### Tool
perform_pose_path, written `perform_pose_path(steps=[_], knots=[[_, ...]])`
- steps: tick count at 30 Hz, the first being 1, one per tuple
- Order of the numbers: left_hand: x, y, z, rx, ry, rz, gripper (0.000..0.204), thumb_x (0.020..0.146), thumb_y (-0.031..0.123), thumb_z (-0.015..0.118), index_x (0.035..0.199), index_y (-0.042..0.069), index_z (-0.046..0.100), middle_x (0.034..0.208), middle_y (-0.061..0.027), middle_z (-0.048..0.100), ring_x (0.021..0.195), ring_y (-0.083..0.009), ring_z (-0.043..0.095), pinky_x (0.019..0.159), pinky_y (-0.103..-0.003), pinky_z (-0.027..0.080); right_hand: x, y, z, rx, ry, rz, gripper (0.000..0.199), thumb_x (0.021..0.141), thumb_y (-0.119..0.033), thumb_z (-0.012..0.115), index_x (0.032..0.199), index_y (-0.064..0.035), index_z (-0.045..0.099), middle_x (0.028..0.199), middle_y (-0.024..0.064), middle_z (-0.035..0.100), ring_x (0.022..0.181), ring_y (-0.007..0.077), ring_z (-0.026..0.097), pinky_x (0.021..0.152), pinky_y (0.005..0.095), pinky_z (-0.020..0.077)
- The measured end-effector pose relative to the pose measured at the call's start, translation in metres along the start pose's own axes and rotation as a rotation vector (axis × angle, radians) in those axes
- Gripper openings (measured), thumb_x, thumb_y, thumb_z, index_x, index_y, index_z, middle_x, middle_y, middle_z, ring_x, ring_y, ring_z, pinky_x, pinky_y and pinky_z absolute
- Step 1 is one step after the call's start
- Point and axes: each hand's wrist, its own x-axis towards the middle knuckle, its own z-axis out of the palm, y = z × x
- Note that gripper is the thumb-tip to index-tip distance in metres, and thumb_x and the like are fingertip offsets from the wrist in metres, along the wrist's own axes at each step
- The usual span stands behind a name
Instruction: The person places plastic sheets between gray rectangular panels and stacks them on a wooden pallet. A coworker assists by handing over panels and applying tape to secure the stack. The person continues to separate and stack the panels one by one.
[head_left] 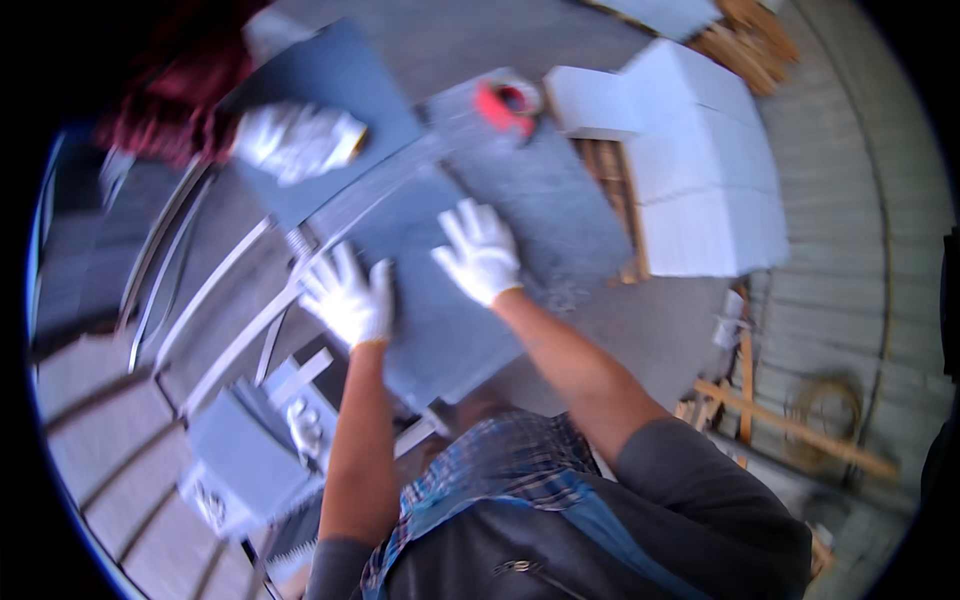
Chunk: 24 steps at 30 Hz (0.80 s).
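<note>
Under my hands is a flat, dark blue-grey sheet [430, 330] on a worktable. My left hand [350, 300], in a white glove, lies with fingers spread over the sheet's left edge. Further right, my right hand [482, 250], gloved the same way, rests on the sheet with fingers stretched out. Neither hand holds anything. Across the table, a co-worker's white-gloved hand [300, 140] lies on a second dark sheet [320, 80]; motion blurs its fingers. A red tape dispenser [503, 110] with a roll stands at the table's far end.
White stacked boxes or sheets [680, 170] stand on a wooden pallet to the right. Curved-looking metal rails [230, 340] run along the left. A grey machine housing [250, 450] sits near lower left. Wooden strips [790, 425] lie at lower right.
</note>
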Motion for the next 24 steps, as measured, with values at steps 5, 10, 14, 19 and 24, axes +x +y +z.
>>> perform_pose_path(steps=[5,10,14,19,24], knots=[[0.000,0.012,0.002,0.123,-0.090,-0.036,0.076,0.093,0.064,0.051,0.151,0.016,0.043,0.160,-0.0195,0.030,0.150,-0.0426,0.017,0.120,-0.061,0.008,-0.004,0.009,0.013,-0.003,0.182,-0.006,0.060,0.089,-0.053,0.062,0.136,-0.0163,0.057,0.141,0.0165,0.052,0.124,0.0375,0.050,0.100,0.0482,0.0429],[-0.002,0.006,-0.003,0.065,-0.041,0.007,0.076,0.092,0.063,0.052,0.150,0.015,0.045,0.161,-0.0215,0.029,0.149,-0.0452,0.020,0.118,-0.064,0.009,-0.006,0.004,0.010,-0.046,0.154,0.001,0.060,0.089,-0.053,0.062,0.136,-0.0152,0.058,0.143,0.0169,0.051,0.125,0.0376,0.049,0.100,0.0492,0.0422],[-0.001,-0.001,0.001,0.016,0.029,0.031,0.074,0.090,0.063,0.054,0.145,0.012,0.052,0.160,-0.0229,0.029,0.147,-0.0474,0.022,0.118,-0.065,0.010,-0.005,0.004,0.017,-0.020,0.158,-0.021,0.061,0.089,-0.051,0.063,0.138,-0.0160,0.056,0.143,0.0180,0.051,0.126,0.0403,0.049,0.101,0.0510,0.0428],[-0.003,-0.005,-0.002,-0.038,0.073,0.039,0.075,0.088,0.061,0.057,0.143,0.010,0.051,0.153,-0.0238,0.039,0.144,-0.0465,0.027,0.116,-0.065,0.014,-0.004,-0.002,0.013,-0.049,0.113,-0.012,0.060,0.091,-0.051,0.061,0.139,-0.0157,0.055,0.144,0.0171,0.050,0.127,0.0398,0.049,0.100,0.0499,0.0438],[0.000,-0.005,-0.003,-0.076,0.033,0.021,0.076,0.090,0.062,0.055,0.146,0.011,0.048,0.153,-0.0233,0.039,0.145,-0.0447,0.026,0.117,-0.064,0.012,-0.003,0.000,0.018,-0.087,0.111,-0.023,0.060,0.091,-0.050,0.061,0.139,-0.0148,0.055,0.145,0.0177,0.049,0.127,0.0404,0.049,0.100,0.0503,0.0442]])
